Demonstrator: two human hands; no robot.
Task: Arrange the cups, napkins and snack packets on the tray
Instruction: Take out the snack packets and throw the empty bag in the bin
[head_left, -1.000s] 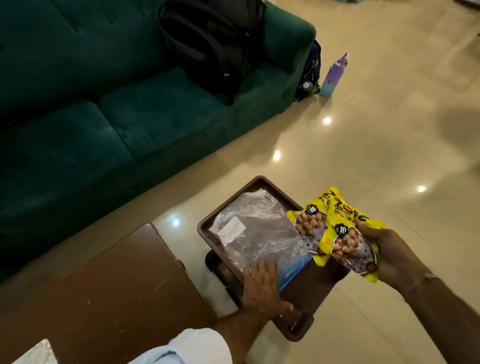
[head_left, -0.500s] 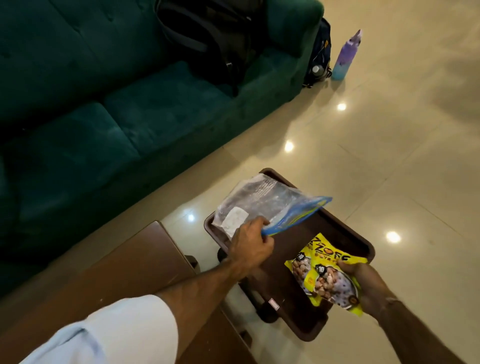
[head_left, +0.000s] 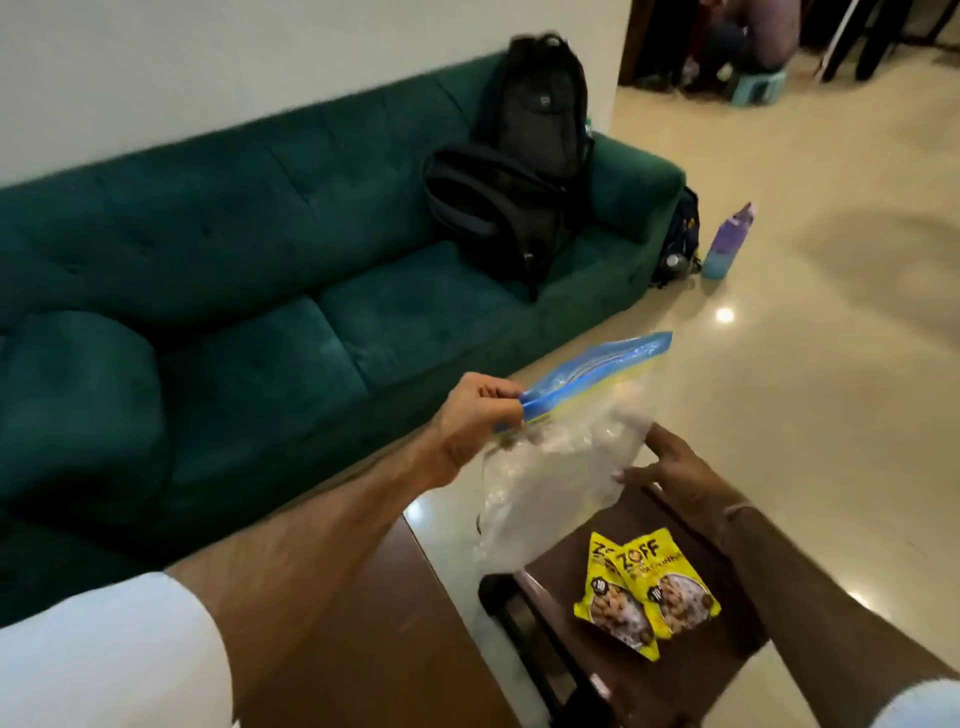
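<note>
While the left hand (head_left: 475, 421) pinches the blue zip edge of a clear plastic bag (head_left: 550, 483), now lifted off the tray (head_left: 691, 670) where it lay a second ago, the right hand (head_left: 670, 467), fingers spread and holding nothing, reaches to the bag's side. Two yellow snack packets (head_left: 644, 592), reading "ZOFF", now lie released near the tray's middle. That step looks done; the bag's contents are unclear.

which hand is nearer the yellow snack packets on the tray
Right. The right hand reaches over the tray just beyond the snack packets; the left hand is higher, pinching the plastic bag.
</note>
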